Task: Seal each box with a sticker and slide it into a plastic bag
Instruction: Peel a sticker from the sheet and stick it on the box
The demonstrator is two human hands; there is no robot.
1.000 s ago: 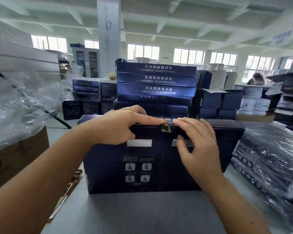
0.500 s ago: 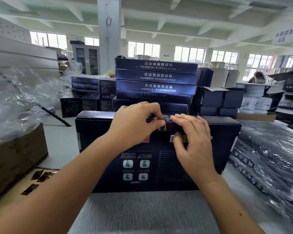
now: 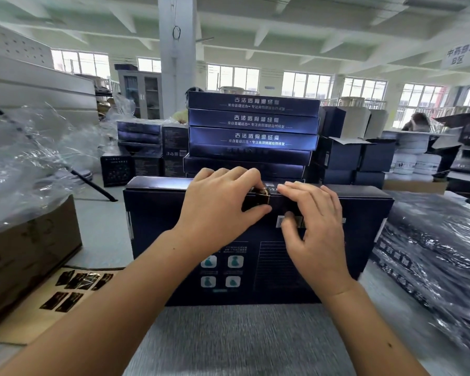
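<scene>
Table (image 3: 228, 335): grey, carries all items. Box stack (image 3: 253, 123): dark, directly behind the grip pt. Box (image 3: 158, 226): dark, stands upright on table under both hands, printed face twd the person. Clear plastic bags (image 3: 25, 158): heaped well left of grip. Sticker sheet (image 3: 73, 289): below-left of grip, on cardboard (image 3: 19, 327). L hand (image 3: 217, 207): fingers curled over box top edge, thumb on front face, pinching gold sticker (image 3: 263, 197) onto that edge. R hand (image 3: 318, 221): just right of sticker, fingers straight & spread, resting on top edge, grasping nothing.
</scene>
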